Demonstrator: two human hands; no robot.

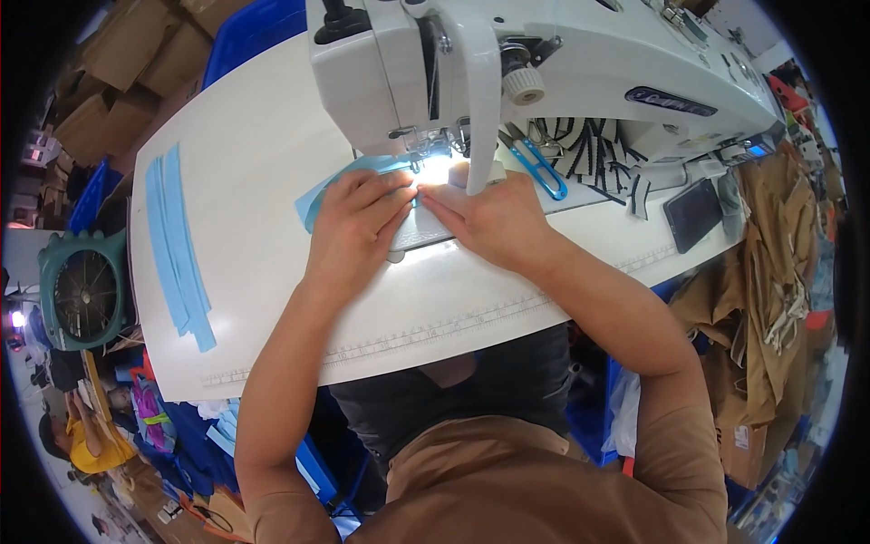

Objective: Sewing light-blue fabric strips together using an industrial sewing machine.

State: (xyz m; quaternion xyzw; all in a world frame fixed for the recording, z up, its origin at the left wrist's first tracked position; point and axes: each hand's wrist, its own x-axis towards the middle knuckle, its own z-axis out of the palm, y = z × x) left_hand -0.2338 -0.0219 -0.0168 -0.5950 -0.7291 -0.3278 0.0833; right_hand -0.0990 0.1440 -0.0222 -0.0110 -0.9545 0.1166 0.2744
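Both my hands are at the needle of a white sewing machine [562,72], in the bright light of its lamp. My left hand [355,218] has its fingers bent and pressed together on a light blue fabric piece [319,195], which spreads out to the left under it. Close beside it, my right hand [494,218] pinches the fabric's edge just in front of the presser foot [419,161]. The fingertips of the two hands nearly meet. Glare and my fingers hide most of the seam.
Several light blue fabric strips [177,245] lie at the table's left. Blue thread snips [542,168], black-and-white trim pieces [598,150] and a dark phone [693,216] rest right of my hands. A green fan [83,288] stands left. Brown fabric [770,272] hangs at right.
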